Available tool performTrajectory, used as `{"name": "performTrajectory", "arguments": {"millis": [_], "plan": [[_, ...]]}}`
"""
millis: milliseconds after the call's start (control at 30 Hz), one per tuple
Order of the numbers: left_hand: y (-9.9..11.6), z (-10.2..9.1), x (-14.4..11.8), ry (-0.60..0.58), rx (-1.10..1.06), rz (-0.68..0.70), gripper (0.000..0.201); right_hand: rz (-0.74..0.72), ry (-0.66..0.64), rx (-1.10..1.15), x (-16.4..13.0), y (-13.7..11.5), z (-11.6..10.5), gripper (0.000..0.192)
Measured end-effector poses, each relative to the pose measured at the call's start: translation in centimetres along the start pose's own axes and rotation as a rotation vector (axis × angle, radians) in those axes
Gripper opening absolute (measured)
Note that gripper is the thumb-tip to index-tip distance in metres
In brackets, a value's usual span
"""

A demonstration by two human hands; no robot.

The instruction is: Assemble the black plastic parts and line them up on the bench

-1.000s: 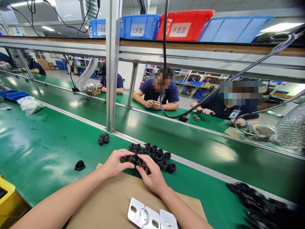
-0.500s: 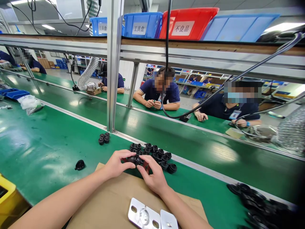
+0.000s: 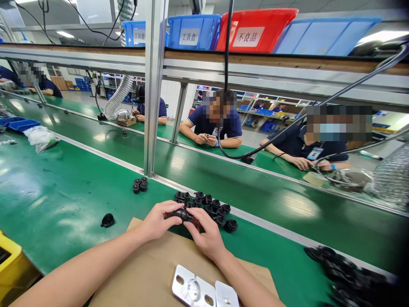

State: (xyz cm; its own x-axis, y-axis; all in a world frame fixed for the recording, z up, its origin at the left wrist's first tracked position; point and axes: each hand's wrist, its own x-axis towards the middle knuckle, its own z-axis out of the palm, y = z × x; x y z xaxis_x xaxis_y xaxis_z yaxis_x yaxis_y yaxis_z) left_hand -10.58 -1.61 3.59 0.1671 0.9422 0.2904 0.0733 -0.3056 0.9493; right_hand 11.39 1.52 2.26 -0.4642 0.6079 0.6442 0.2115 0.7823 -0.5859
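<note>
My left hand point(image 3: 157, 221) and my right hand point(image 3: 206, 236) meet over the far edge of a brown cardboard sheet point(image 3: 150, 268). Together their fingertips pinch one small black plastic part point(image 3: 182, 214). Just beyond it, a cluster of several similar black parts point(image 3: 211, 208) lies on the green belt point(image 3: 64, 192). A small group of black parts point(image 3: 139, 185) sits to the left by the aluminium post point(image 3: 152, 89). A single black cap point(image 3: 107, 220) lies left of my left hand.
Metal plates point(image 3: 204, 292) rest on the cardboard near me. A pile of larger black parts point(image 3: 345, 273) lies at the right. A yellow bin point(image 3: 9, 260) is at the lower left. Several co-workers sit across the far belt. Blue and red bins stand on the overhead shelf.
My hands stay in place on the black part, with only small finger shifts. The co-worker at the far right has moved a hand along the belt.
</note>
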Motion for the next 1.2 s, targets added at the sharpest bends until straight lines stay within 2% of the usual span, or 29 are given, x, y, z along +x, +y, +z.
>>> {"name": "performTrajectory", "arguments": {"millis": [400, 633, 800, 900, 1033, 1200], "plan": [[0.6, -0.2, 0.0, -0.017, 0.014, -0.048, 0.04, -0.053, 0.004, 0.005, 0.0, 0.2, 0.0, 0.04], [1.1, 0.0, 0.0, -0.017, 0.097, 0.009, 0.036, 0.042, -0.051, -0.016, 0.0, 0.0, -0.1, 0.03], [1.5, 0.0, 0.0, -0.006, 0.093, 0.012, 0.033, 0.085, -0.039, 0.017, -0.4, 0.1, 0.2, 0.037], [1.4, 0.0, 0.0, -0.005, 0.077, -0.014, 0.033, 0.045, -0.007, 0.018, -0.6, 0.2, 0.3, 0.028], [1.3, 0.0, -0.2, -0.025, 0.068, -0.028, 0.033, 0.02, -0.044, -0.066, -0.4, -0.2, -0.1, 0.018], [1.4, 0.0, -0.2, -0.032, 0.056, -0.021, 0.032, 0.039, -0.097, -0.107, -0.1, -0.8, -0.5, 0.03]]}}
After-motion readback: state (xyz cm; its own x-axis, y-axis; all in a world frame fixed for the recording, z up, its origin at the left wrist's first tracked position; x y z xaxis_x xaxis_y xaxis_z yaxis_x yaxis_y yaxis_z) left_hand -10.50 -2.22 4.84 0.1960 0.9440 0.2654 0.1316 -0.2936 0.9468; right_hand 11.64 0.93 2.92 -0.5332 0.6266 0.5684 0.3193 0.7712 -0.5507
